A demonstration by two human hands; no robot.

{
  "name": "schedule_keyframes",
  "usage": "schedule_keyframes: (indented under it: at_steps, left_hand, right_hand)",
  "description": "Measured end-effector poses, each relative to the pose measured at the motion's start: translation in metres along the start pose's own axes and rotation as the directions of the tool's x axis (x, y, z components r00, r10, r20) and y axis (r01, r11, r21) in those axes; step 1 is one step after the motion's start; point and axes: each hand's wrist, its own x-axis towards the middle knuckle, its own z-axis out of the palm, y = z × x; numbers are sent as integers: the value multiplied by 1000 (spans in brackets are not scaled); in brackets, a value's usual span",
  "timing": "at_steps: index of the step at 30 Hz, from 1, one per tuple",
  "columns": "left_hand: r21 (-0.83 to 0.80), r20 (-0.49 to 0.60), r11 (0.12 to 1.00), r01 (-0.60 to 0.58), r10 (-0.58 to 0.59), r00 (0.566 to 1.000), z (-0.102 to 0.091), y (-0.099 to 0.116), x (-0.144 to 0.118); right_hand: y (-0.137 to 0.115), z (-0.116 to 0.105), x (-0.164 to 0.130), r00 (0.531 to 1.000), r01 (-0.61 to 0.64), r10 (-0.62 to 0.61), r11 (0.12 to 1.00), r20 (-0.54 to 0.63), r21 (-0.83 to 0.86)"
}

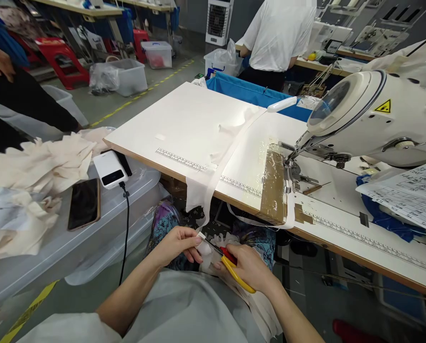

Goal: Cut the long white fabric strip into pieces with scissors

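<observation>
In my lap, my right hand [247, 264] grips a pair of scissors [234, 274] with yellow and red handles. Their blades point up and left, close to the fingers of my left hand [180, 244]. That hand pinches the end of a pale fabric strip [210, 202] between thumb and forefinger, at the blade tips. From there the strip runs up over the table edge and across the white tabletop. More cream fabric [207, 257] lies on my lap under the scissors, partly hidden by my hands.
A sewing machine [373, 114] stands on the white table [177, 114] at right, near a written sheet [409, 190]. To the left, a plastic box [52, 238] bears a phone [85, 204], a power bank [110, 169] and cream fabric pieces [41, 159]. A person in white [279, 35] sits beyond.
</observation>
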Motion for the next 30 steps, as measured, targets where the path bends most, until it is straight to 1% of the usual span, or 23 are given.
schedule_keyframes:
  at_steps: [5, 9, 13, 15, 17, 19, 21, 22, 23, 24, 25, 26, 27, 28, 29, 30]
  left_hand:
    - [14, 11, 1000, -5, 5, 1000, -1, -3, -1]
    - [18, 14, 1000, 2, -2, 1000, 0, -5, -1]
    - [8, 13, 1000, 17, -18, 1000, 0, -3, 0]
    - [15, 12, 1000, 19, -20, 1000, 0, -3, 0]
    - [26, 14, 1000, 17, -18, 1000, 3, -5, 1]
    - [40, 16, 999, 7, -8, 1000, 12, -8, 2]
    - [70, 48, 998, 0, -3, 999, 24, -8, 4]
    - [113, 82, 994, -4, -5, 997, 31, -5, 5]
    - [192, 119, 981, -27, 4, 993, 37, 0, 6]
    - [307, 140, 949, -80, 38, 989, 42, 10, 8]
    - [448, 137, 880, -156, 105, 985, 46, 22, 10]
    - [605, 114, 761, -234, 208, 972, 48, 38, 13]
    - [754, 86, 593, -282, 336, 938, 49, 56, 17]
    - [872, 61, 408, -271, 459, 886, 48, 75, 22]
    - [952, 48, 232, -202, 537, 842, 46, 93, 28]
    - [989, 40, 92, -112, 573, 819, 44, 109, 34]
  right_hand:
    - [1, 0, 2, 1000, -22, 21, 999, -15, -47]
    - [-5, -3, 2, 1000, -21, 19, 995, -13, -98]
    - [-8, -5, 4, 1000, -28, 28, 998, -9, -60]
    - [-6, -4, 4, 999, -41, 41, 999, 0, -10]
    - [-4, -1, 3, 999, -41, 43, 997, -29, 65]
    - [-3, 3, 3, 996, 12, 7, 980, -92, 196]
    - [-5, 9, 3, 984, 99, -38, 928, -174, 358]
    - [-6, 11, 4, 974, 136, -44, 896, -220, 423]
    - [-7, 14, 4, 962, 162, -35, 872, -272, 462]
    - [-7, 15, 3, 946, 176, -15, 863, -324, 474]
    - [-7, 16, 2, 929, 180, 5, 868, -370, 464]
    - [-7, 16, -2, 912, 178, 20, 880, -410, 440]
    - [-5, 15, -7, 896, 173, 31, 895, -444, 412]
    - [-2, 13, -15, 879, 159, 47, 908, -474, 386]
    - [1, 11, -24, 861, 139, 72, 919, -503, 369]
    - [6, 9, -36, 841, 114, 103, 926, -531, 361]
